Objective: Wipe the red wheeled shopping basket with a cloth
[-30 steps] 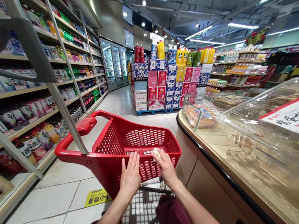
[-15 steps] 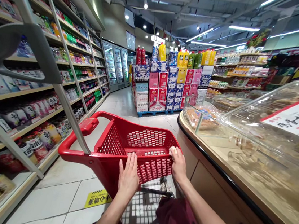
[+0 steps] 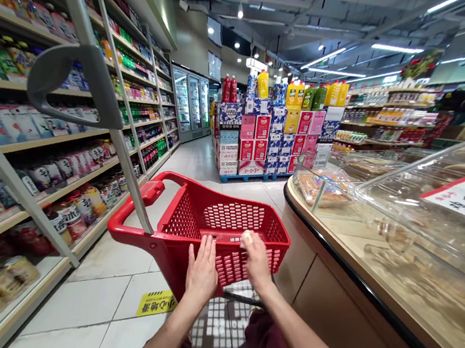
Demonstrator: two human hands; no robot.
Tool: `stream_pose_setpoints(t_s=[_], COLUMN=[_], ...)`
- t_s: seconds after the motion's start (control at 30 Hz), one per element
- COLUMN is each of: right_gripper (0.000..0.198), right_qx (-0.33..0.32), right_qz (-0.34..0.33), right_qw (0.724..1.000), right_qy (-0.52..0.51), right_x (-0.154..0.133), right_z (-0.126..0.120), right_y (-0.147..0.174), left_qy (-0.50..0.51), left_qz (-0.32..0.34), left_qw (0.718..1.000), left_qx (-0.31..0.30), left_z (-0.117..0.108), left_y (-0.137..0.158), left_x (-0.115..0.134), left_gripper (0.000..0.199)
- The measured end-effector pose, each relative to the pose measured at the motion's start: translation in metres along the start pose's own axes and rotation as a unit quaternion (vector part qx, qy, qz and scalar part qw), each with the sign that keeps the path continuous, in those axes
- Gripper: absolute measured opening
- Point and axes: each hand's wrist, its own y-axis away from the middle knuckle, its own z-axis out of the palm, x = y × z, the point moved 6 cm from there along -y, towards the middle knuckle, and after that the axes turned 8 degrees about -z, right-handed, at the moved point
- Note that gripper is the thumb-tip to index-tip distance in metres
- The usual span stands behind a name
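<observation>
Right across the person's front, handle end off to L, lies the red cart [image 3: 176,266]; its long axis runs approx. L to R, nose end close by the glass-fronted tabletop [image 3: 336,223]. Key relation: the near rim [image 3: 227,245] sits just ahead of both hands, w/ the stretch towards the nose on the R hand's side. L hand [image 3: 202,275] is nearer the handle [image 3: 118,222], though well apart from it; R hand [image 3: 256,259] is nearer the nose.

L hand: loose, flat, fingers straight and close together, tips at the rim, gripping nothing. R hand: fingers curled round a small white wad [image 3: 247,236], which pokes out at the fingertips, at or just above the rim. Wad vs. rim, touching or not: can't tell.

Hard to see: most of the wad is under the R fingers, so its shape and material are unclear; paper or cloth, can't say. R palm is turned away. Grey pole [image 3: 134,181] w/ its loop [image 3: 97,87] cuts across the handle end; how its foot meets the cart is unclear. Cart's underside is mostly hidden behind the arms; legs and forearms are cut off at the bottom edge.
</observation>
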Motion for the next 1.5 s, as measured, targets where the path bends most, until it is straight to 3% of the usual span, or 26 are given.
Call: stream_pose_setpoints(t_s=[0.1, 0.17, 0.23, 0.3, 0.47, 0.53, 0.6, 0.67, 0.83, 1.03, 1.17, 1.23, 1.4, 1.5], right_gripper=[0.065, 0.066, 0.066, 0.065, 0.06, 0.062, 0.062, 0.063, 0.062, 0.062, 0.062, 0.064, 0.061, 0.061], right_qx=[-0.043, -0.028, 0.011, 0.032, -0.032, -0.019, 0.022, 0.041, -0.029, 0.035, -0.019, -0.039, 0.013, 0.011], right_qz=[-0.089, -0.054, 0.022, 0.05, -0.102, -0.074, 0.002, 0.029, -0.091, 0.025, -0.061, -0.09, 0.015, -0.011], right_qw=[0.994, 0.998, 1.0, 0.998, 0.992, 0.996, 1.0, 0.999, 0.994, 0.999, 0.996, 0.992, 1.0, 0.999], right_qy=[-0.039, -0.029, -0.006, -0.003, -0.062, -0.045, -0.012, -0.003, -0.058, -0.022, -0.069, -0.075, -0.019, -0.046], right_x=[-0.025, -0.014, 0.004, 0.004, -0.04, -0.029, -0.01, -0.008, -0.051, -0.03, -0.074, -0.081, -0.046, -0.071], right_z=[0.01, 0.005, -0.003, -0.004, 0.014, 0.01, 0.003, 0.004, 0.023, 0.011, 0.025, 0.026, 0.015, 0.025], right_y=[0.0, 0.0, 0.002, 0.003, -0.002, -0.003, -0.003, -0.001, -0.002, -0.004, -0.009, -0.011, -0.012, -0.015], left_qy=[0.003, 0.003, 0.001, -0.003, -0.006, -0.006, -0.007, -0.006, -0.007, -0.01, -0.009, -0.007, -0.008, -0.009], left_qz=[-0.005, -0.014, -0.014, -0.006, -0.009, -0.026, -0.032, -0.028, -0.028, -0.026, -0.022, -0.031, -0.055, -0.038], left_qw=[1.0, 1.0, 1.0, 1.0, 0.999, 0.999, 0.999, 0.999, 0.999, 0.999, 0.999, 0.998, 0.997, 0.998], left_qx=[0.007, 0.016, 0.022, 0.026, 0.041, 0.043, 0.041, 0.038, 0.04, 0.046, 0.047, 0.049, 0.053, 0.053], left_z=[-0.002, -0.003, -0.003, -0.002, -0.008, -0.013, -0.017, -0.019, -0.021, -0.022, -0.024, -0.026, -0.03, -0.029], left_y=[0.001, 0.002, 0.004, 0.005, 0.005, 0.005, 0.005, 0.005, 0.006, 0.01, 0.011, 0.01, 0.012, 0.015], left_x=[-0.005, -0.01, -0.013, -0.014, -0.022, -0.03, -0.035, -0.037, -0.039, -0.042, -0.042, -0.046, -0.053, -0.051], left_gripper=[0.062, 0.062, 0.063, 0.063, 0.063, 0.063, 0.064, 0.064, 0.064, 0.063, 0.062, 0.061, 0.059, 0.059])
